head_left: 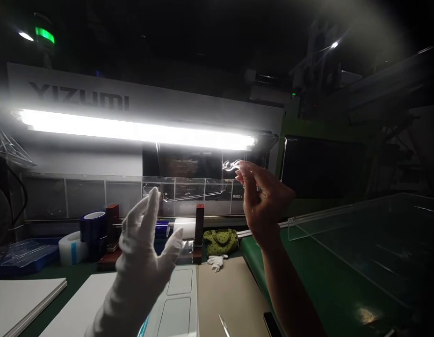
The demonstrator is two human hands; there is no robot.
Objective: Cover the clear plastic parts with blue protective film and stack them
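In the head view my right hand [264,192], bare and raised, pinches a small clear, curled plastic piece [231,165] between thumb and fingertips just below the lit tube. My left hand [145,238], in a white glove, is held up to the left with its thumb spread from its fingers. Nothing shows in its grasp. Between the hands run thin bright lines like the edges of a clear part; I cannot tell whether they join the curled piece. Below lie a white panel with rectangular outlines [180,281] and a tan board [220,297].
A tube light [140,132] crosses in front of a machine. Tape rolls [73,248] stand left, beside a brown holder [200,229]. A green dotted pouch [220,241], crumpled white glove [217,262], pointed metal tool [224,325] and dark phone-like object [271,324] lie about. A clear cover [360,243] spans the right.
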